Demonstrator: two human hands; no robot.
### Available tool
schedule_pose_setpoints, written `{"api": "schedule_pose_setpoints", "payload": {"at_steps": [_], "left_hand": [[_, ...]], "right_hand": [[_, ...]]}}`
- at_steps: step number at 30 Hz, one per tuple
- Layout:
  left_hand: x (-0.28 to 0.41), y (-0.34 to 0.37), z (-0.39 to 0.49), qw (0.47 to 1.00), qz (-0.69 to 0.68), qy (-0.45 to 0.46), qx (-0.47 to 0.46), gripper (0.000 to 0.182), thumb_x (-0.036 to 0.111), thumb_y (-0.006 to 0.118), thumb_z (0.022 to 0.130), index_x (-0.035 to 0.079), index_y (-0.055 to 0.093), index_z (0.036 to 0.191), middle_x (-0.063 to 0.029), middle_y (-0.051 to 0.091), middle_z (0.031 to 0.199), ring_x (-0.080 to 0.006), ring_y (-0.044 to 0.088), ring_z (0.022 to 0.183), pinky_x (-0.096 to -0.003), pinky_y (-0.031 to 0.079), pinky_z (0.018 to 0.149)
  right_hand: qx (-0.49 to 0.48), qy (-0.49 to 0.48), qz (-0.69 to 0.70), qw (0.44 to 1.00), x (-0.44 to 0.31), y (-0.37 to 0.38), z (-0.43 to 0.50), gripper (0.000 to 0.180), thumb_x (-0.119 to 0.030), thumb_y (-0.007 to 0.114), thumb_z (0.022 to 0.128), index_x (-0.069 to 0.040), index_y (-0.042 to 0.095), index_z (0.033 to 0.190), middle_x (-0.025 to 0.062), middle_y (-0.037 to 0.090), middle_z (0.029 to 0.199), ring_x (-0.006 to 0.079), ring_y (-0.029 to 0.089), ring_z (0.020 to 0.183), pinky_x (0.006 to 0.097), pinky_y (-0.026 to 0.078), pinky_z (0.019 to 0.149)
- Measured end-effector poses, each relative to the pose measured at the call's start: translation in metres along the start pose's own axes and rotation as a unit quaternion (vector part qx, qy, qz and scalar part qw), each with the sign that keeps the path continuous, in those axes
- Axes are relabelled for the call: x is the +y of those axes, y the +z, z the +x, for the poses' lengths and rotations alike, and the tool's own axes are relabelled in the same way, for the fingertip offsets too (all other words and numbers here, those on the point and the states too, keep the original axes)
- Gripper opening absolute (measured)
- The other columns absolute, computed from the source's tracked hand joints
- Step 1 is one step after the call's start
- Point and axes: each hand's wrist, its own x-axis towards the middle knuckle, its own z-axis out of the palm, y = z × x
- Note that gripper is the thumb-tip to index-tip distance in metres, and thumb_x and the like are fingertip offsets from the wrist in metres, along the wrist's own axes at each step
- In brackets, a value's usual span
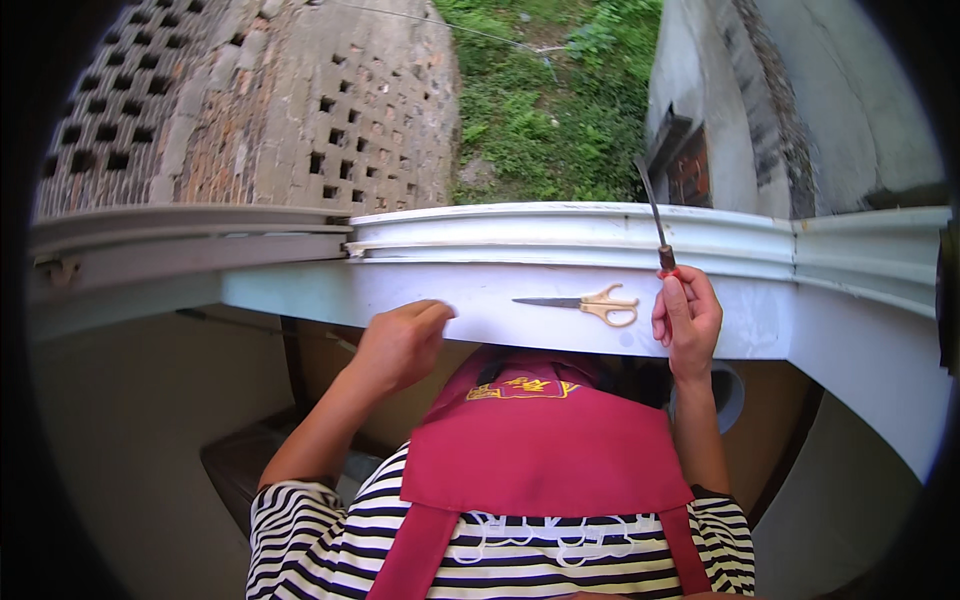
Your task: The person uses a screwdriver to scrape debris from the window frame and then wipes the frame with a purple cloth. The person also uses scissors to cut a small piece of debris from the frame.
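Upright in my right hand (691, 322) is a screwdriver-like tool (657, 214) with a red handle and a long, thin metal shaft, slightly bent towards its tip. Its handle is mostly hidden in my fingers, and its tip reaches past the window track. My left hand (405, 341) hovers at the front edge of the white windowsill (480, 300), fingers curled together; nothing shows in it. Between both hands, a pair of scissors (581, 303) with cream handles lies on the sill, its blades pointing left.
Beyond the sill runs a white window track (525, 232), with a grey sliding sash frame (187, 240) at left. Outside stand a perforated brick wall (360, 112), green plants (547, 127) and a plastered wall (720, 97). A dark red apron (540, 442) covers my front.
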Motion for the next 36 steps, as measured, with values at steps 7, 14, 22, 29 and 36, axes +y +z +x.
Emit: {"api": "schedule_pose_setpoints", "payload": {"at_steps": [7, 14, 22, 29, 36], "left_hand": [[-0.058, 0.039, -0.041, 0.978, 0.192, -0.036, 0.075, 0.018, 0.007, 0.058, 0.084, 0.004, 0.067, 0.1, -0.0118, 0.07, 0.109, -0.032, 0.066, 0.11, -0.0459, 0.051, 0.096], [-0.08, 0.028, -0.097, 0.949, -0.022, -0.239, 0.205, 0.014, 0.009, 0.054, 0.083, 0.006, 0.068, 0.082, -0.0137, 0.065, 0.081, -0.0324, 0.065, 0.08, -0.044, 0.052, 0.075], [-0.075, 0.053, -0.097, 0.918, -0.248, -0.238, 0.199, 0.015, 0.006, 0.057, 0.084, 0.004, 0.07, 0.09, -0.0138, 0.065, 0.076, -0.0224, 0.064, 0.067, -0.0354, 0.051, 0.064], [-0.125, 0.036, -0.044, 0.889, -0.124, -0.283, 0.338, 0.019, 0.021, 0.068, 0.09, 0.005, 0.071, 0.101, -0.011, 0.065, 0.067, -0.0219, 0.064, 0.058, -0.0353, 0.05, 0.056], [-0.155, 0.031, 0.012, 0.875, -0.048, -0.416, 0.244, 0.034, 0.04, 0.071, 0.087, 0.007, 0.073, 0.095, -0.0162, 0.071, 0.081, -0.0358, 0.07, 0.077, -0.0457, 0.055, 0.067]], "right_hand": [[-0.073, -0.008, -0.053, 0.996, -0.01, 0.018, 0.011, 0.019, -0.018, 0.058, 0.102, 0.0, 0.058, 0.11, 0.0015, 0.055, 0.065, 0.0039, 0.044, 0.046, 0.0184, 0.03, 0.04], [-0.193, 0.057, -0.106, 0.974, -0.009, 0.057, 0.01, 0.017, -0.017, 0.06, 0.101, -0.002, 0.057, 0.108, 0.0022, 0.056, 0.066, 0.0059, 0.046, 0.046, 0.0199, 0.033, 0.042], [-0.273, 0.082, -0.209, 0.936, -0.013, 0.111, 0.017, 0.02, -0.019, 0.066, 0.098, -0.001, 0.061, 0.105, 0.0008, 0.057, 0.067, 0.0054, 0.047, 0.049, 0.0216, 0.036, 0.044], [-0.289, 0.1, -0.312, 0.9, -0.006, 0.147, 0.029, 0.024, -0.026, 0.07, 0.095, -0.003, 0.065, 0.101, -0.0011, 0.056, 0.065, 0.0049, 0.047, 0.05, 0.0228, 0.037, 0.044], [-0.28, 0.102, -0.296, 0.908, 0.007, 0.174, 0.02, 0.024, -0.026, 0.069, 0.096, -0.003, 0.065, 0.103, -0.0017, 0.055, 0.065, 0.0048, 0.046, 0.049, 0.023, 0.036, 0.044]]}}
